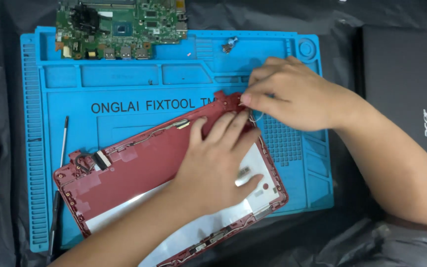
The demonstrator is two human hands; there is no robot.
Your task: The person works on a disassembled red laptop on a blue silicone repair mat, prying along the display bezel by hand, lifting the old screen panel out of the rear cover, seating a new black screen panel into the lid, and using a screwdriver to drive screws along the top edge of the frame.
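Covering most of the work surface, a blue repair mat lies flat on dark, wrinkled plastic sheeting, and everything else can be placed against that mat. At the mat's far edge, toward its left corner, a green circuit board lies half on and half off it. A few small screws sit in a tray near the mat's far right corner. Along the mat's left side lies a thin dark screwdriver. Off the mat's right edge rests a closed black laptop.

On the mat's near half, set at a slant, lies a red laptop lid, inside face up, with a white panel showing in its lower part and thin wires running along its rim. Its near corner hangs just over the mat's front edge.

The left hand comes in from the near side and lies palm down on the lid, fingers spread flat and pressing on the red shell and the white panel; it grips nothing. The right hand reaches in from the mat's right side, its forearm crossing the mat's edge, and its fingers are drawn together in a pinch at the lid's far corner, where a thin wire shows. The two hands sit close, fingertips nearly touching.
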